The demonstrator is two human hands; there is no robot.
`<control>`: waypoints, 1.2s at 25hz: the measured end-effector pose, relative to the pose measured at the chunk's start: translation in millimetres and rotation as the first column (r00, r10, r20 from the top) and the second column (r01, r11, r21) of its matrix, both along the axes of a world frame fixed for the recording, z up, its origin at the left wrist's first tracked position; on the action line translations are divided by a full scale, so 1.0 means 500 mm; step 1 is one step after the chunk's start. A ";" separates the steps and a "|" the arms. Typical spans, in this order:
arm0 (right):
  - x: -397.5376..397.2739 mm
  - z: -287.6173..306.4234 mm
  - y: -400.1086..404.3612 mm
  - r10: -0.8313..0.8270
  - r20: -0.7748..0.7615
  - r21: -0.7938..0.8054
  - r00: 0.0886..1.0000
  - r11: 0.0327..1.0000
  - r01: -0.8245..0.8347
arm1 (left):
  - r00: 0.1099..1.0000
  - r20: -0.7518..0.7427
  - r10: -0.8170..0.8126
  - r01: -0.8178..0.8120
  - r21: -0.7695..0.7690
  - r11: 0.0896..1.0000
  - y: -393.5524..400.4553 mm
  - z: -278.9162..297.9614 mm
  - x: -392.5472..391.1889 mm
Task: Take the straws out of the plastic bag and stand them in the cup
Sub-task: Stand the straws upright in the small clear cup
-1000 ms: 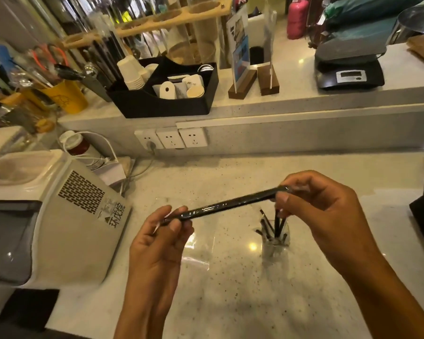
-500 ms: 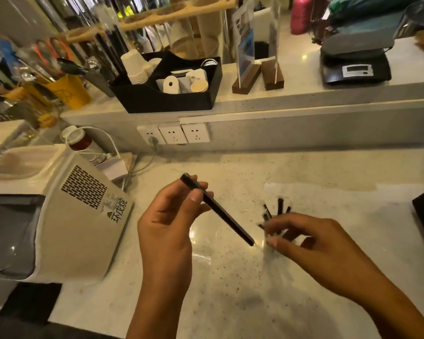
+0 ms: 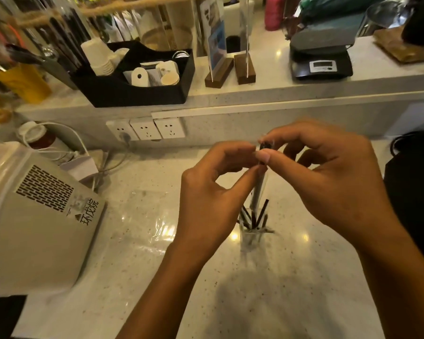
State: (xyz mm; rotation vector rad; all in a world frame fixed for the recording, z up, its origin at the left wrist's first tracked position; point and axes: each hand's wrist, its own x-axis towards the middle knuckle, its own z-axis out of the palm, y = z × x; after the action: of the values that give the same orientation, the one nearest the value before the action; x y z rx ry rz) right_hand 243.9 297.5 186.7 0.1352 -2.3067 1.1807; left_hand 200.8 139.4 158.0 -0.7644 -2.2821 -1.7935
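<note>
A small clear cup [image 3: 251, 237] stands on the pale counter with several black straws [image 3: 260, 215] leaning in it. Straight above the cup hangs one wrapped straw [image 3: 258, 189], nearly upright in its clear sleeve. My left hand [image 3: 211, 199] and my right hand [image 3: 333, 177] meet at its top end, both pinching it with thumb and fingers. The straw's dark tip shows between the fingertips. A flat clear plastic bag [image 3: 147, 216] lies on the counter to the left of the cup.
A beige machine [image 3: 39, 221] fills the left side. Wall sockets [image 3: 145, 128] and white cables sit behind it. The raised shelf holds a black organiser [image 3: 137, 91] with paper cups, wooden sign stands and a scale [image 3: 321, 66]. Something black [image 3: 414, 187] lies at the right edge.
The wrapped straw went from level between both hands, to tilted in the left hand alone, to upright over the cup. My right hand came back up and took its top.
</note>
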 end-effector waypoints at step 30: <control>0.013 -0.418 -0.065 0.008 0.597 -0.275 0.802 0.942 0.194 | 0.865 0.498 0.063 0.198 -0.452 0.870 0.015 -0.381 0.005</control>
State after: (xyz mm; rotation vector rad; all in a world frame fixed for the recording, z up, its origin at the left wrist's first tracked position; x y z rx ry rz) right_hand 250.6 265.2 -22.1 -0.5464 -2.5339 1.7149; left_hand 203.2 146.8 -32.5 -0.4703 -3.1736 -1.5816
